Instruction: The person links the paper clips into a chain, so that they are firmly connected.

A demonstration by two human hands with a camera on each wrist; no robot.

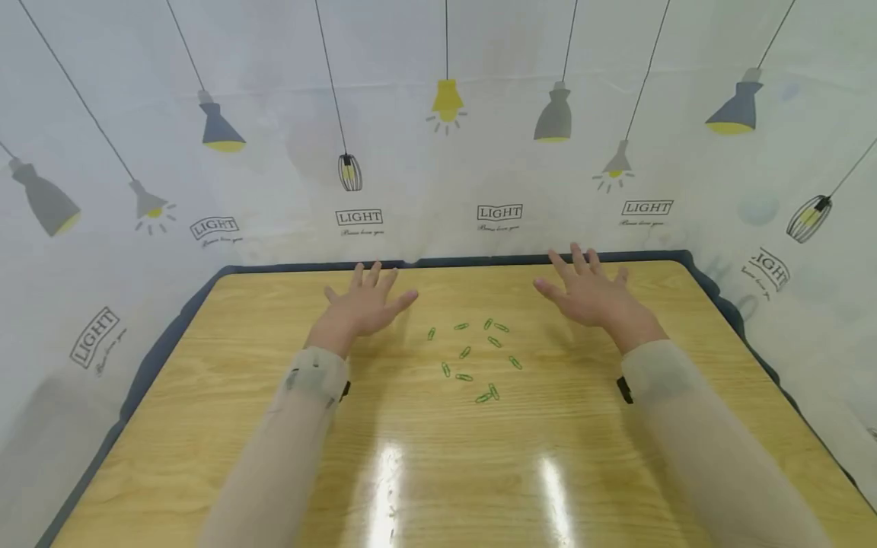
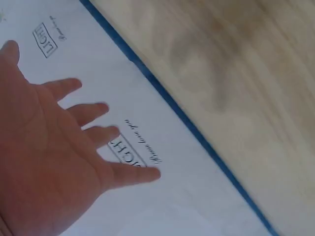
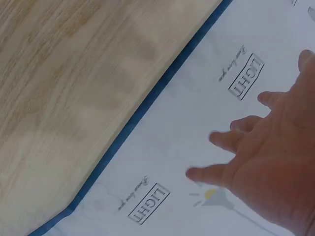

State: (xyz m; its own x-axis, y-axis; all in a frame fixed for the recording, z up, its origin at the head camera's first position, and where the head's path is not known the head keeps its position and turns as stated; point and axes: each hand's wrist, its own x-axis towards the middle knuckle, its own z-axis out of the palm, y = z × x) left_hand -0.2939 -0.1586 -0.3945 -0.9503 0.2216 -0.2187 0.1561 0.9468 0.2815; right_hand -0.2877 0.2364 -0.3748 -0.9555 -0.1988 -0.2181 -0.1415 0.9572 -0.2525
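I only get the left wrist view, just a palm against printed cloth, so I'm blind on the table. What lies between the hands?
Observer: A loose scatter of green paper clips lies on the wooden table, between the two hands.
Operator: Is the left hand touching them?
Observer: No. The left hand is spread open, left of the clips and apart from them.
Operator: And the right hand?
Observer: The right hand is open too, fingers spread, right of the clips and holding nothing.

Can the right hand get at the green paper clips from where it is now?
Probably yes. The right hand is open above the table, and the green paper clips lie loose on bare wood with nothing between them; the left hand stays clear.
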